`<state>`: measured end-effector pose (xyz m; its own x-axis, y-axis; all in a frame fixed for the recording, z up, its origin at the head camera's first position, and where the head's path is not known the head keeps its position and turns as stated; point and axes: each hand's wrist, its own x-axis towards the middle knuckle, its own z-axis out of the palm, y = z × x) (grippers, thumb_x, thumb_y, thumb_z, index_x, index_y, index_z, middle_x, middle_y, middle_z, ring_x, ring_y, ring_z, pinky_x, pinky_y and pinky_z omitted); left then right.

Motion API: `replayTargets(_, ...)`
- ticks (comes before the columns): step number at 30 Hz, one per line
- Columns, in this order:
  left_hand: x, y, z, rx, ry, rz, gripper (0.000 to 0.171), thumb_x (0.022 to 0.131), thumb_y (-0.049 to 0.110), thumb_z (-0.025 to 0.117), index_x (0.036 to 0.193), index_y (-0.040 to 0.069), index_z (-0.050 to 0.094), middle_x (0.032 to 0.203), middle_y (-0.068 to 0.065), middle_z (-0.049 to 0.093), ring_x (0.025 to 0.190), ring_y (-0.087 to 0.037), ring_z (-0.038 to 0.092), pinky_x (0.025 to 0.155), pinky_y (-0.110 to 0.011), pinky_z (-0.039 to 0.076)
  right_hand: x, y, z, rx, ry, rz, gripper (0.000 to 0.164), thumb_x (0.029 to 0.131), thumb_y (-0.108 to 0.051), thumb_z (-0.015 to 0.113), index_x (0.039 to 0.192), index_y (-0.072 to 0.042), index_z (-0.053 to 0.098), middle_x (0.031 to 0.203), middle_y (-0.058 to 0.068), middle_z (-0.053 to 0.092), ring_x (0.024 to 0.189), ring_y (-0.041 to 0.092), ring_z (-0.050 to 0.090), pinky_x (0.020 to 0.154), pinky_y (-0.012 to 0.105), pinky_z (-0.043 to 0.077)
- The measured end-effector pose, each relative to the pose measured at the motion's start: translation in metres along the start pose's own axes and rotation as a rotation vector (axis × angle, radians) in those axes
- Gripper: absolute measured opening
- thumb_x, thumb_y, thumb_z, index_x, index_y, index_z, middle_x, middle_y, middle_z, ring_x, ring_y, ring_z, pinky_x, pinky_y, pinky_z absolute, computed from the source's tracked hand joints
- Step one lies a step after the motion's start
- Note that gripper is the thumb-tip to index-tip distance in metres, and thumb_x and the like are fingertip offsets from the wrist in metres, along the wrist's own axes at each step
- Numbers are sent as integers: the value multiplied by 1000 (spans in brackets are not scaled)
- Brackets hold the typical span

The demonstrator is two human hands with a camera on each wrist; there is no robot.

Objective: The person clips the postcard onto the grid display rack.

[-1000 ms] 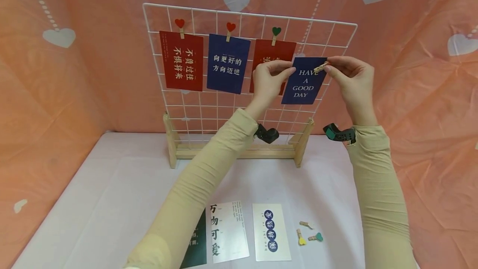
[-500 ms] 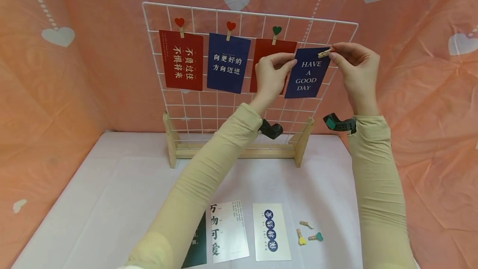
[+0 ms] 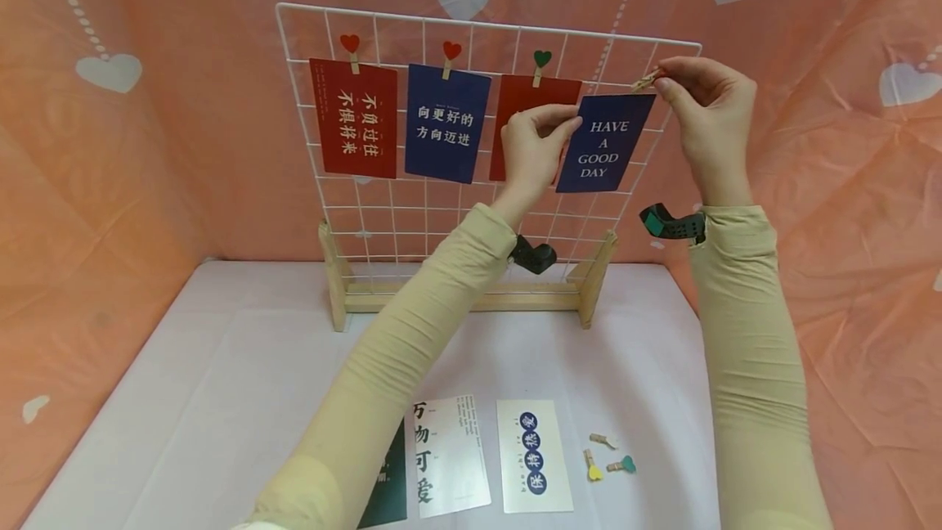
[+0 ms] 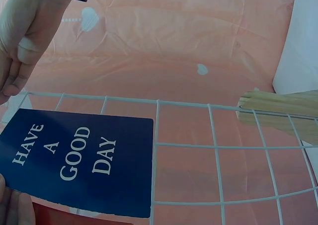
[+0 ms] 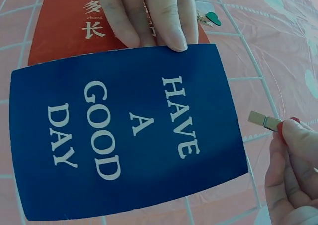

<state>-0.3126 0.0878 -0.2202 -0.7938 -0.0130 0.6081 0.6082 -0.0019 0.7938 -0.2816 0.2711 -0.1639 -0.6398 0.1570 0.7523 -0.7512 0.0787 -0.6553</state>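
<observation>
A blue card (image 3: 605, 155) reading "HAVE A GOOD DAY" hangs upright before the right end of a white wire grid (image 3: 412, 219). My left hand (image 3: 531, 150) pinches its left edge between thumb and fingers. In my right hand (image 3: 714, 125) a small wooden clothespin (image 5: 263, 119) is pinched at its red end, just above and right of the card's top corner. The right wrist view shows the pin's tip apart from the card. Behind my left hand, a red card (image 3: 540, 88) is partly hidden, held on the grid by a green heart clothespin (image 3: 540, 64).
Another red card (image 3: 353, 121) and a blue card (image 3: 447, 150) hang on the grid from red heart clothespins. The grid stands in a wooden base (image 3: 471, 301). On the table lie white cards (image 3: 533, 497), a dark green card (image 3: 393, 497) and several clothespins (image 3: 592, 469).
Both hands have risen, bringing the blue card up the grid. The clothespin, earlier overlapping the card's top right corner, has moved up and right off it with my right hand.
</observation>
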Motion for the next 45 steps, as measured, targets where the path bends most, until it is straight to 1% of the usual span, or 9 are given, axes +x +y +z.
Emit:
replayTargets(6,3,5,-1,11,15,11,19,88,12,70,106,7,74,94,-2,72,81,-7,64,71,-15,50,6,-2,1,-73,-10,-17,16,81,4,72,95,9,71,89,14,70,82,20,65,80,24,51)
replayTargets(12,5,7,0,53,11,20,19,89,13,69,106,8,74,95,-1,72,82,-7,63,71,-15,49,6,-9,5,-83,1,-57,11,79,8,72,90,12,71,83,14,71,75,18,66,76,23,52)
replayTargets(16,5,7,1,64,14,17,19,88,13,69,106,9,74,94,0,72,81,-6,63,70,-15,49,6,-11,8,-90,6,-85,10,78,10,72,88,14,70,80,16,71,73,18,67,76,24,53)
replayTargets(18,5,7,1,68,19,16,19,88,13,69,106,9,74,93,0,72,80,-6,63,69,-15,49,7,-12,9,-98,-3,-82,10,79,10,72,87,14,70,81,16,71,74,18,68,78,25,53)
replayTargets(26,5,7,2,72,26,17,19,89,14,69,106,8,74,94,0,72,79,-6,63,68,-14,49,11,-11,8,-338,-39,-54,10,84,3,70,92,7,73,86,14,72,78,13,68,81,25,53)
replayTargets(31,6,7,2,88,37,22,18,89,14,69,105,9,75,90,0,72,76,-7,62,66,-15,49,18,-4,5,-400,-63,-51,12,84,-1,71,93,6,74,89,17,71,79,12,68,81,25,53)
replayTargets(37,7,8,2,105,41,24,18,89,15,69,105,10,75,90,1,72,75,-6,63,65,-15,49,22,-5,4,-479,-91,-46,14,84,-8,73,93,2,75,86,5,73,79,8,67,79,22,52)
replayTargets(39,7,9,2,110,43,25,18,89,15,69,105,10,75,90,1,72,75,-6,63,65,-15,49,23,-6,5,-505,-100,-47,15,84,-10,73,93,1,75,86,4,73,78,6,67,78,20,51)
replayTargets(45,7,9,2,113,46,28,18,89,15,69,106,10,75,90,1,72,75,-7,63,64,-15,49,25,-9,8,-547,-117,-39,14,84,-7,73,94,3,75,90,9,73,78,3,67,76,18,51)
